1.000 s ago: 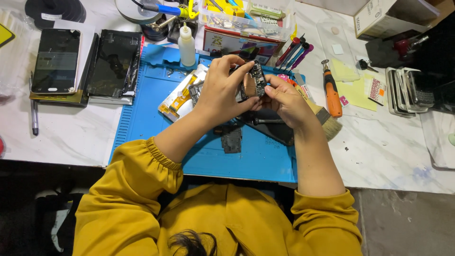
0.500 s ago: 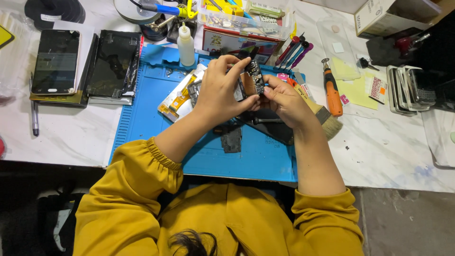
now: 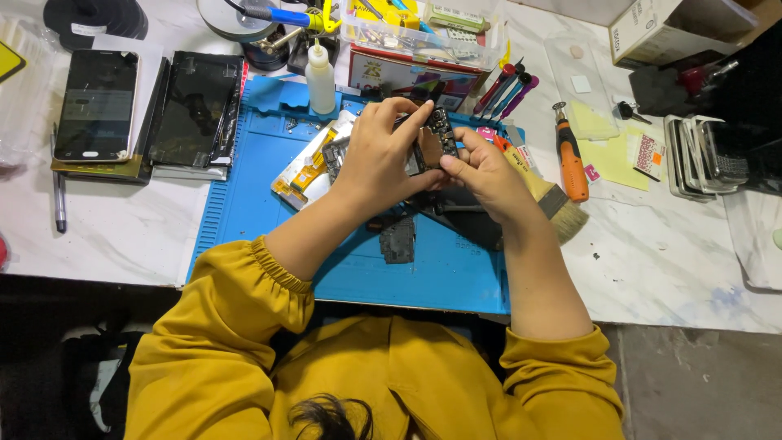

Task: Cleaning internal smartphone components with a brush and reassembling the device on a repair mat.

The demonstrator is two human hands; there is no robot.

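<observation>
We find the left hand [image 3: 379, 159] and right hand [image 3: 481, 175] both pinching a small circuit board [image 3: 440, 134]; a slipped pinch risks dropping it onto the blue mat [image 3: 244, 204] beneath them.

Two dark phones [image 3: 102, 106] at left, white squeeze bottle [image 3: 319, 79], orange screwdriver [image 3: 573, 159], brush [image 3: 547, 194], blue mat [image 3: 261, 195].

Two dark phone screens [image 3: 98, 106] upper-left, seemingly

Both forearms, bare below pushed-up yellow sleeves, angle inward and meet. The left hand [image 3: 379, 159] curls with fingers wrapped round (index finger stretched forward), while the right hand [image 3: 482, 175] pinches with thumb and fingertips, knuckles nearly touching.
</observation>
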